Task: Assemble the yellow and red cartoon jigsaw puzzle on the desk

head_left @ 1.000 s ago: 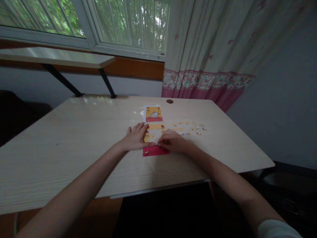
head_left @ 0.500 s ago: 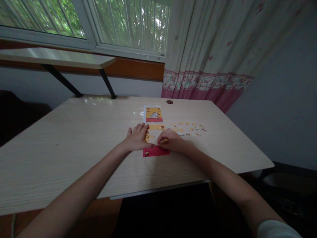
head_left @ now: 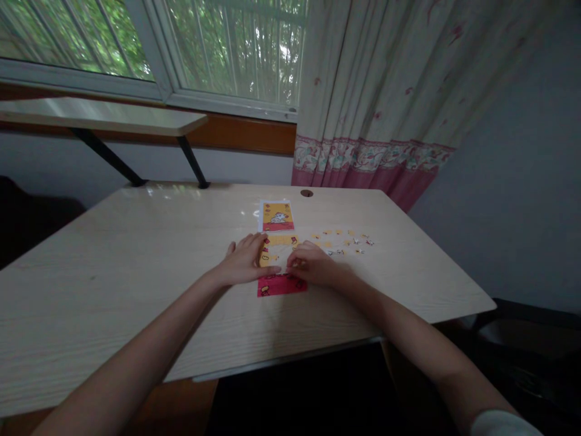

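Note:
A partly assembled jigsaw puzzle [head_left: 282,286] lies on the desk, with a red strip along its near side and yellow pieces on its left and far sides. Its middle shows pale. My left hand [head_left: 245,260] rests on the puzzle's left side, fingers spread and thumb stretched along the top of the red strip. My right hand [head_left: 312,262] is closed in a pinch at that strip's upper edge, close to the left thumb tip. Whatever is between its fingertips is too small to make out. Just beyond the puzzle lies a yellow-and-red picture card [head_left: 278,217] with a white animal on it.
Several loose puzzle pieces [head_left: 338,232] are scattered right of the puzzle. A raised shelf [head_left: 104,115] on black legs stands at the desk's back left. A round cable hole [head_left: 307,193] sits near the back edge. Curtains [head_left: 363,154] hang behind the desk [head_left: 181,242].
The view has shifted slightly, so everything sits a little lower and further left. Both hands keep nearly the same places on the puzzle, the right still pinching by the red strip.

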A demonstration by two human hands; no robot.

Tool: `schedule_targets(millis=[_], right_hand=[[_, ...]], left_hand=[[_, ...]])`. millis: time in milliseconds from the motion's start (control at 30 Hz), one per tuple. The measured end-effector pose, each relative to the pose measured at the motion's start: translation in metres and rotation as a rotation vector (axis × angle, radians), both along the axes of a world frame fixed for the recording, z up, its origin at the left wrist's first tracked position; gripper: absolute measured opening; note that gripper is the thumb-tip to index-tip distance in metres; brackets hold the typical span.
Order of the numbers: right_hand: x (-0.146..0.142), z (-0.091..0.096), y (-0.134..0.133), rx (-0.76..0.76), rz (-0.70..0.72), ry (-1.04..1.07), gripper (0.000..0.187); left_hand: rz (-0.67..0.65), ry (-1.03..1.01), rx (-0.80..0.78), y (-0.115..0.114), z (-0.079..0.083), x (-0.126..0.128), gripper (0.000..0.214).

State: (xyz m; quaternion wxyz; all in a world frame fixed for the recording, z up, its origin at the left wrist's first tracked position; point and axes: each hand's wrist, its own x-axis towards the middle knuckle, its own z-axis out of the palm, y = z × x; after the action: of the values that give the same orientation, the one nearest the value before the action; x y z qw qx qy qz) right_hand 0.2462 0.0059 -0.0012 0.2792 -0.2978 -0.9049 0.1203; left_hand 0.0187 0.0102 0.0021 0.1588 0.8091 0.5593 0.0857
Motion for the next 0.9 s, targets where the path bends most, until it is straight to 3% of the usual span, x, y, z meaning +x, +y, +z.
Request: schedule_targets(millis=[100, 200, 300, 367, 433, 533, 900], right_hand=[[0.021, 0.015, 0.011, 0.027, -0.112, -0.112, 0.007], [0.065, 0.031, 0.025, 0.023, -0.392, -0.226, 0.013], [0.124, 0.037, 0.037, -0.139, -0.682, -0.287, 0.014], [0.159, 0.035, 0.042, -0.282, -0.804, -0.282, 0.015], [0.186, 0.03, 0.045, -0.392, -0.834, -0.286, 0.016], [0.203, 0.023, 0.048, -0.512, -0.851, -0.298, 0.023], [0.191, 0.03, 0.044, -0.604, -0.811, -0.271, 0.027]], left_hand=[[0.023, -0.084, 0.057, 0.003, 0.002, -0.002, 0.075], [0.045, -0.103, 0.152, 0.006, 0.005, -0.006, 0.067], [0.078, -0.028, 0.285, 0.008, 0.009, -0.012, 0.056], [0.104, 0.023, 0.342, 0.009, 0.011, -0.016, 0.048], [0.124, 0.047, 0.354, 0.01, 0.014, -0.018, 0.043], [0.131, 0.047, 0.343, 0.01, 0.017, -0.02, 0.039], [0.1, 0.039, 0.369, 0.006, 0.02, -0.016, 0.04]])
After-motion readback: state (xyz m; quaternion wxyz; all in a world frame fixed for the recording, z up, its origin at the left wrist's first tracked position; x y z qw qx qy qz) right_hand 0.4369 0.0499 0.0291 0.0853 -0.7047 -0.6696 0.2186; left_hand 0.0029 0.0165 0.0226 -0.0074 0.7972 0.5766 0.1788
